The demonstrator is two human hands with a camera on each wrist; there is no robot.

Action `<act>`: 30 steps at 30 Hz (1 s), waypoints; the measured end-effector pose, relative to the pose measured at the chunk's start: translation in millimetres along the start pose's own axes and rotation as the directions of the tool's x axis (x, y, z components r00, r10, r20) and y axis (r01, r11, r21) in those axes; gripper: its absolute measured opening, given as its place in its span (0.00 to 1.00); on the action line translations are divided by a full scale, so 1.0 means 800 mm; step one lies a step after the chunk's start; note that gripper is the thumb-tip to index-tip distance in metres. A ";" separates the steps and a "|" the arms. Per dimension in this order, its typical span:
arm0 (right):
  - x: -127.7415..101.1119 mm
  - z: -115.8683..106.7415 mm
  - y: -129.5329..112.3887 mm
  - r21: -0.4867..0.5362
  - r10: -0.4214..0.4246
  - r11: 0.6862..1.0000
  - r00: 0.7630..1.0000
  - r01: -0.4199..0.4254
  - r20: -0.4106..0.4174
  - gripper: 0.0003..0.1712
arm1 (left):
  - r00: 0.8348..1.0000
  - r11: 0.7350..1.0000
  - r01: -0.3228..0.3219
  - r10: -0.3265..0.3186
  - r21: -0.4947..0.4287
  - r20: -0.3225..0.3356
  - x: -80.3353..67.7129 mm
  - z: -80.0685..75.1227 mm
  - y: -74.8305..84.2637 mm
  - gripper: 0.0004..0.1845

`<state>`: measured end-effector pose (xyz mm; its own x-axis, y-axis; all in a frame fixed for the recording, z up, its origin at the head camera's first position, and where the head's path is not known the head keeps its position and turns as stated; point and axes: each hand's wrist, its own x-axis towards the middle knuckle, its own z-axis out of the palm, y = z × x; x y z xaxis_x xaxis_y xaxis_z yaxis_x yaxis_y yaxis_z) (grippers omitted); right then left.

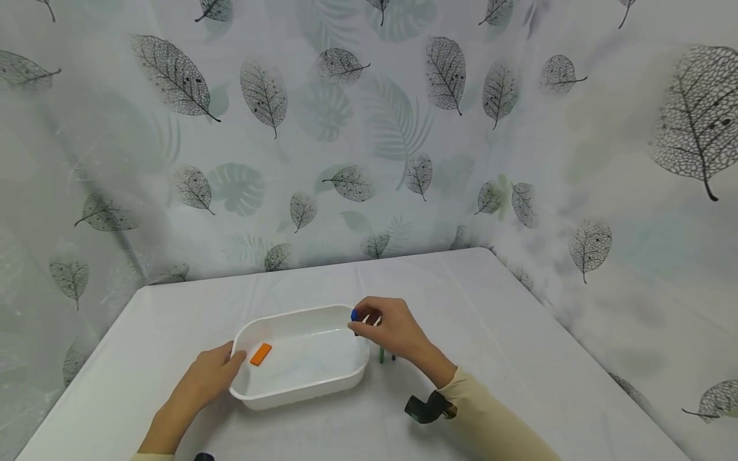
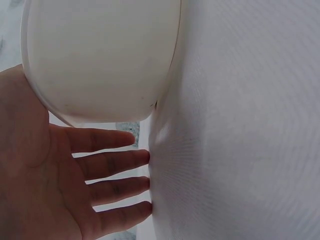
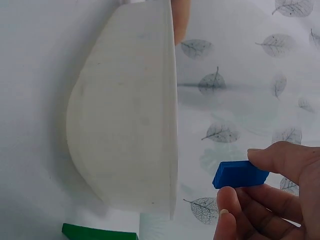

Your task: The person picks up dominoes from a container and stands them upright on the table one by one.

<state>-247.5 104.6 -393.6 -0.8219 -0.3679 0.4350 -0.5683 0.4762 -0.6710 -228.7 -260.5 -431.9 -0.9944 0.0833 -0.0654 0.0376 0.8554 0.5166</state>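
A white plastic tub stands on the table, with an orange block lying inside near its left end. My left hand holds the tub's left end, thumb over the rim. In the left wrist view its four fingers extend straight and spread, outside the tub; the thumb is hidden there behind the wall. My right hand pinches a small blue block between thumb and fingers, at the tub's right rim. In the right wrist view the block is held higher than the tub's rim.
Beside the tub's right end, partly under my right hand, are a green block and a dark piece. The white-covered table has a leaf-patterned curtain behind and at its sides. A black strap-like device sits at my right wrist.
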 end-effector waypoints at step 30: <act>-0.051 -0.034 0.057 -0.047 0.117 0.992 0.992 -0.119 -0.042 0.12 | 1.000 1.000 0.007 -0.007 0.001 -0.002 0.004 0.003 -0.004 0.32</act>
<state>-241.1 163.0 -425.8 -0.8838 -0.2756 0.3781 -0.4675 0.5534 -0.6893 -231.6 -261.7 -436.1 -0.9948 0.0763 -0.0668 0.0311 0.8567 0.5149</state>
